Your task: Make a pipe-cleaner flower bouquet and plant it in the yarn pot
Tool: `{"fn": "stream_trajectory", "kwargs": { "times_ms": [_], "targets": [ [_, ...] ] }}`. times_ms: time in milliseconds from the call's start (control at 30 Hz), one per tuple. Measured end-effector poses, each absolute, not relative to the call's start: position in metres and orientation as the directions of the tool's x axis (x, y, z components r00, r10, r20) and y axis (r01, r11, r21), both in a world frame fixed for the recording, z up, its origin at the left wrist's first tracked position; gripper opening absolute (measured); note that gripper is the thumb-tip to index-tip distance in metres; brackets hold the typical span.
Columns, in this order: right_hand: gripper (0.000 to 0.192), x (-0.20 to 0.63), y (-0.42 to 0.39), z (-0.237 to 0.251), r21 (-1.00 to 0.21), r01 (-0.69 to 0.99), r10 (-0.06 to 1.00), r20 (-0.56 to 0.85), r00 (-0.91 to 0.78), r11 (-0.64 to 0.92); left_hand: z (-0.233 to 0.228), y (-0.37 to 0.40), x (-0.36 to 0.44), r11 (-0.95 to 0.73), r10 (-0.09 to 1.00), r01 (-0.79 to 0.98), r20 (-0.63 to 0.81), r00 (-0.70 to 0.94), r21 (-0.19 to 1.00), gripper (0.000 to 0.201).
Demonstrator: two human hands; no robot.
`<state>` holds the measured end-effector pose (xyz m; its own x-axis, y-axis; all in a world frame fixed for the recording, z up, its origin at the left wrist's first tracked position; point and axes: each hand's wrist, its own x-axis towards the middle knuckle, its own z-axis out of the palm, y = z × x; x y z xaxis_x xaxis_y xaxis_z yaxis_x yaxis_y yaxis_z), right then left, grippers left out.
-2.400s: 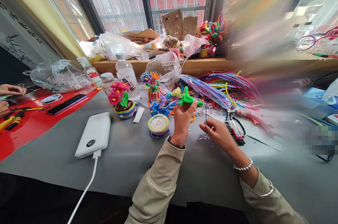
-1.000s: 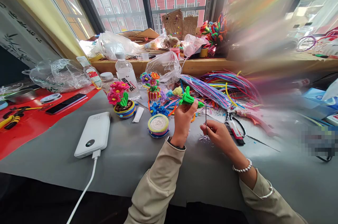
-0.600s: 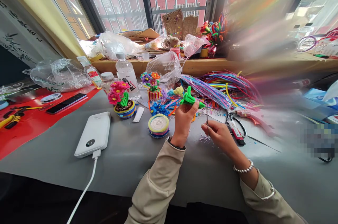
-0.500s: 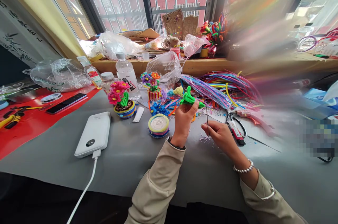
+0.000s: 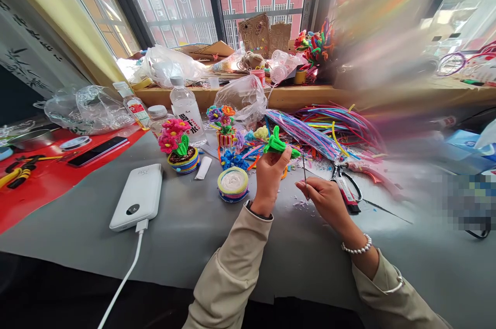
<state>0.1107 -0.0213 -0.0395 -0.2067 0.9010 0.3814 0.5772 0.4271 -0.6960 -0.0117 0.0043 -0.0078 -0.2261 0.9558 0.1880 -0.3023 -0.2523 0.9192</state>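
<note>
The left hand (image 5: 268, 178) is pinching a fuzzy, bright green pipe-cleaner shape (image 5: 276, 142) above the smooth grey table (image 5: 178, 246). The right hand (image 5: 324, 199) is gripping a thin, dark, metal-looking stick (image 5: 304, 167); a loose pinch could be making it slip and poke.

The right hand (image 5: 326, 201) has shifted slightly right, its thin tool (image 5: 304, 168) now leaning. At the left edge, another person's hands have gone, leaving the metal bowl (image 5: 36, 139) more exposed.

On the table (image 5: 182, 251), the tub (image 5: 232, 195) stands between the power bank (image 5: 138, 194) and the left hand (image 5: 270, 176).
</note>
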Motion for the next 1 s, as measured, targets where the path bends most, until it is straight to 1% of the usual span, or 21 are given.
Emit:
{"fn": "stream_trajectory", "kwargs": {
  "times_ms": [167, 267, 400, 533, 700, 867, 1000],
  "targets": [
    [0.050, 0.1112, -0.0208, -0.0390, -0.722, 0.569, 0.918, 0.336, -0.210, 0.394, -0.0064, 0.0035, -0.0120, -0.256, 0.956, -0.313, 0.191, -0.224, 0.915, 0.023],
    [0.051, 0.1120, -0.0216, -0.0371, -0.760, 0.523, 0.921, 0.284, -0.265, 0.385, -0.0056, 0.0021, -0.0123, -0.249, 0.959, -0.291, 0.192, -0.210, 0.924, 0.023],
    [0.055, 0.1133, -0.0217, -0.0349, -0.791, 0.460, 0.903, 0.264, -0.339, 0.403, -0.0056, 0.0018, -0.0131, -0.251, 0.960, -0.253, 0.207, -0.189, 0.934, 0.023],
    [0.055, 0.1145, -0.0204, -0.0350, -0.790, 0.467, 0.900, 0.238, -0.364, 0.398, -0.0068, 0.0030, -0.0140, -0.264, 0.958, -0.259, 0.222, -0.182, 0.929, 0.023],
    [0.054, 0.1155, -0.0198, -0.0366, -0.762, 0.508, 0.907, 0.256, -0.333, 0.402, -0.0071, 0.0029, -0.0143, -0.260, 0.961, -0.275, 0.219, -0.168, 0.926, 0.023],
    [0.054, 0.1157, -0.0211, -0.0358, -0.764, 0.499, 0.907, 0.284, -0.310, 0.410, -0.0063, 0.0021, -0.0135, -0.252, 0.959, -0.281, 0.202, -0.197, 0.926, 0.023],
    [0.052, 0.1138, -0.0229, -0.0355, -0.767, 0.498, 0.913, 0.318, -0.254, 0.405, -0.0073, 0.0031, -0.0132, -0.266, 0.956, -0.286, 0.214, -0.201, 0.921, 0.023]
  ]
}}
